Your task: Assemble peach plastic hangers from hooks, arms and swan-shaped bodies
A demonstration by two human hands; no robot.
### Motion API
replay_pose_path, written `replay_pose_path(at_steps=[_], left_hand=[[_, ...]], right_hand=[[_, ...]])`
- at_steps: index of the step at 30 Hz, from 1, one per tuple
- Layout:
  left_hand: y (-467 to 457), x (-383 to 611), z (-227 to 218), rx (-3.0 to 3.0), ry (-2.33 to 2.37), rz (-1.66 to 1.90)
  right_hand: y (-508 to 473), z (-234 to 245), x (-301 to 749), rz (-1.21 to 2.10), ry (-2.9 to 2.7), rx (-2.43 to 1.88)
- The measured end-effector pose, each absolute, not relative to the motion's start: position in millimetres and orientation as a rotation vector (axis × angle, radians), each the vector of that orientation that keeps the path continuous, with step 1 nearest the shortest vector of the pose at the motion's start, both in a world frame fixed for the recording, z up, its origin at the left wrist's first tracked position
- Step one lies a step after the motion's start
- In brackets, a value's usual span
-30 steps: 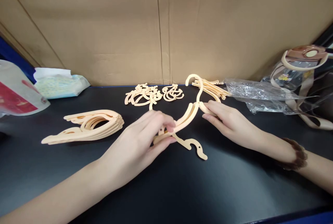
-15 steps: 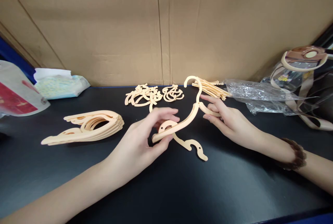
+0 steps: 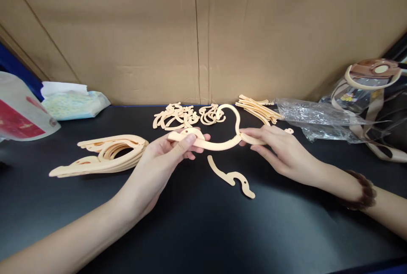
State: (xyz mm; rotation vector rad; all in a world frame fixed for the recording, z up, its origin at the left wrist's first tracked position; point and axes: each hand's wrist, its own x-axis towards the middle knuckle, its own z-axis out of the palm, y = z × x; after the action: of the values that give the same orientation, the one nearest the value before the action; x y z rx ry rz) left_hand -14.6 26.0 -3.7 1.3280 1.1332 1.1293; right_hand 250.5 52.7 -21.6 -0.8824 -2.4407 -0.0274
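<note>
1. Stack (image 3: pixel 108 155): lying on the table (image 3: pixel 203 231), well left of the hanger (image 3: pixel 216 146).
2. Left hand (image 3: pixel 165 155): pinching the hanger's left end, thumb on top.
3. Hooks (image 3: pixel 187 115): lying just behind the hanger.
4. Hanger: being held just above the table between both hands.
5. Loose arm (image 3: pixel 232 176): lying just in front of the hanger.
6. Right hand (image 3: pixel 280 149): gripping the hanger's right arm.
7. Strips (image 3: pixel 259 108): lying behind the hanger's right end.
8. Film (image 3: pixel 318 119): lying right of the hanger.
</note>
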Motion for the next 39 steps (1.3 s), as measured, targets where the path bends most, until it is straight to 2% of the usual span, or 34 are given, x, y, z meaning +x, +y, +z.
replay_pose_path(at_steps=[3, 10, 18, 26, 31, 39], left_hand=[[26, -14, -4, 1.426, 1.171, 1.118], [16, -11, -13, 1.84, 1.005, 0.852], [-2, -6, -8, 2.093, 0.789, 0.711], [4, -5, -9, 1.878, 0.819, 0.853], [8, -12, -5, 1.807, 0.851, 0.946], [7, -8, -3, 2.016, 0.768, 0.873]], right_hand=[[49, -21, 248, -0.156, -2.567, -0.771], [26, -12, 236, -0.403, -2.614, -0.52], [6, -4, 221, -0.372, -2.592, -0.372], [24, -16, 231, -0.318, -2.285, -0.683], [39, -11, 244, -0.403, -2.309, -0.932], [35, -11, 244, -0.374, -2.299, -0.832]])
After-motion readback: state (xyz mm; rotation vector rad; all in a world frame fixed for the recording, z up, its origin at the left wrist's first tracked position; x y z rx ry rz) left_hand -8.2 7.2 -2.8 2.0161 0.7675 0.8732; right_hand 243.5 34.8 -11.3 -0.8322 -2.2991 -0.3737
